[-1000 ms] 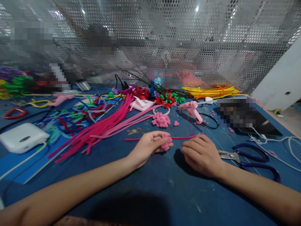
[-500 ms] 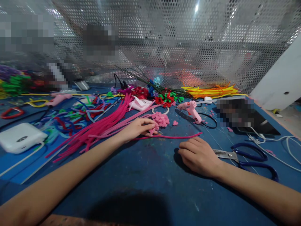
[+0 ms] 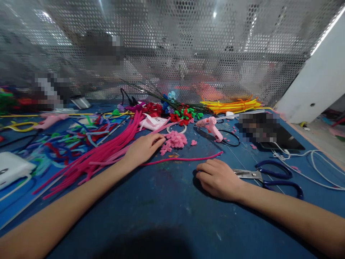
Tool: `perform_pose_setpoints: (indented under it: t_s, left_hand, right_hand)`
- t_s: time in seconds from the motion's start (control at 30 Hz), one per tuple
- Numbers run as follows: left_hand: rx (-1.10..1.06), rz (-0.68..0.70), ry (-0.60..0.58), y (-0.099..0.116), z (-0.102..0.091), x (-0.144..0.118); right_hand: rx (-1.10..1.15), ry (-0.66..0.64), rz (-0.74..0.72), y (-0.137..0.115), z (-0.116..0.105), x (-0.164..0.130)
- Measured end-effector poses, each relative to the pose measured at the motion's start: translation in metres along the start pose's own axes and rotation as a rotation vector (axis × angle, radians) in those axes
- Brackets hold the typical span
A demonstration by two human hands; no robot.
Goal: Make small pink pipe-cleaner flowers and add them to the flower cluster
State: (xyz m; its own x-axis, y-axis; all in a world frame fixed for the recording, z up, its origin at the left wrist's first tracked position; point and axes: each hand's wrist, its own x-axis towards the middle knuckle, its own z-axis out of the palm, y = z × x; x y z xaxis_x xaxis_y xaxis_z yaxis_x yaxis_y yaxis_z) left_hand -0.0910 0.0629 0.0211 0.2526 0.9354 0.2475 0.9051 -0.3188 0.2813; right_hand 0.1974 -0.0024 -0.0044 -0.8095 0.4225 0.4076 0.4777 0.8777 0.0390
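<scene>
My left hand lies just left of a small pile of pink fuzzy flower pieces. Its thumb and forefinger point at the pile with a slight gap between them, and no object shows in them. One loose pink piece sits to the right of the pile. A single dark pink pipe cleaner stretches across the table from below my left hand. My right hand rests palm down, fingers curled under, with nothing sticking out; its underside is hidden. Blue-handled scissors lie beside it, blades toward the hand.
Pink pipe cleaners and a mixed coloured heap lie left. A pink glue gun, white ring and finished flowers stand farther back. At right are a tablet and white cable. Perforated metal closes the back.
My left hand has drawn back left from the pink pile and let go of its pieces. My right hand stays curled on the table. The whole view has shifted slightly to the right.
</scene>
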Motion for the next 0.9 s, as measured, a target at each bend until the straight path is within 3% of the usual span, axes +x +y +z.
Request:
perform_pose_setpoints:
  t_s: [0.13, 0.37, 0.47, 0.57, 0.67, 0.77, 0.9]
  left_hand:
    - [0.191, 0.082, 0.109, 0.007, 0.002, -0.004]
    - [0.081, 0.571, 0.143, 0.034, 0.013, -0.029]
    - [0.099, 0.719, 0.143, 0.047, 0.014, -0.041]
    - [0.125, 0.746, 0.129, 0.056, 0.015, -0.046]
    - [0.114, 0.728, 0.102, 0.057, 0.018, -0.044]
    - [0.052, 0.712, 0.095, 0.057, 0.023, -0.041]
    - [-0.052, 0.699, 0.061, 0.071, 0.03, -0.035]
  right_hand:
    - [-0.012, -0.026, 0.007, 0.0, -0.001, 0.0]
    - [-0.035, -0.038, -0.002, -0.001, 0.0, 0.001]
    - [-0.068, -0.046, 0.004, -0.002, -0.001, 0.001]
    - [-0.139, -0.046, 0.073, 0.004, -0.01, 0.0]
    - [-0.222, -0.041, 0.269, 0.026, -0.03, -0.013]
    - [-0.312, -0.051, 0.535, 0.061, -0.048, -0.043]
    - [-0.297, -0.131, 0.579, 0.099, -0.054, -0.089]
